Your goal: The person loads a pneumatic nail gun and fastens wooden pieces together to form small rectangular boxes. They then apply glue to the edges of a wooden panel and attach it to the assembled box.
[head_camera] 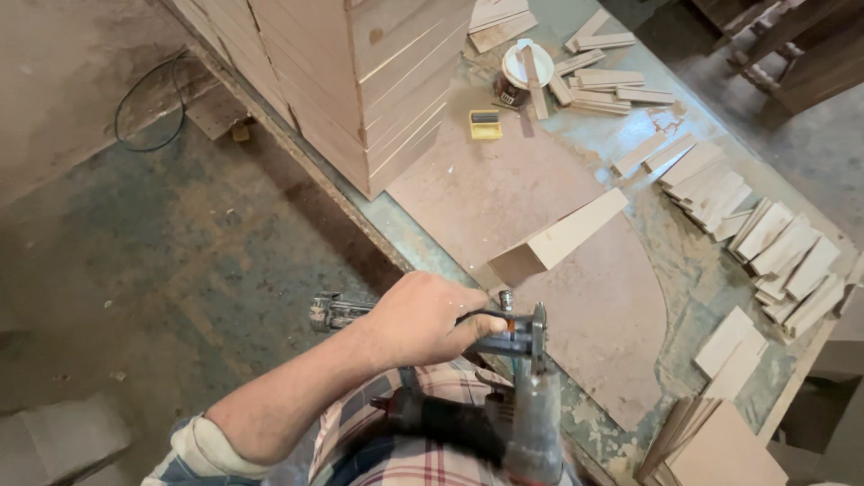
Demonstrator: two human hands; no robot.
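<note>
1. A dusty table (684, 270) is stretching diagonally across the view, with a bare concrete floor (180, 252) lying to its left.
2. A tall stack of pale boards (360, 81) is standing at the table's far left end.
3. A flat brown sheet (504, 180) is lying on the table, and a long wooden block (562, 238) is resting on it, just beyond the hands.
4. Short wooden slats (774, 243) are lying fanned in rows along the right side, with more (598, 85) piled near a white-lidded can (522, 67).
5. The left hand (423, 315) is closing around the grip of a grey metal nail gun (504, 337), held over the near table edge close to the body.
6. The right hand is hidden; I cannot tell its state.
7. A small yellow box (485, 124) is sitting beside the board stack.
</note>
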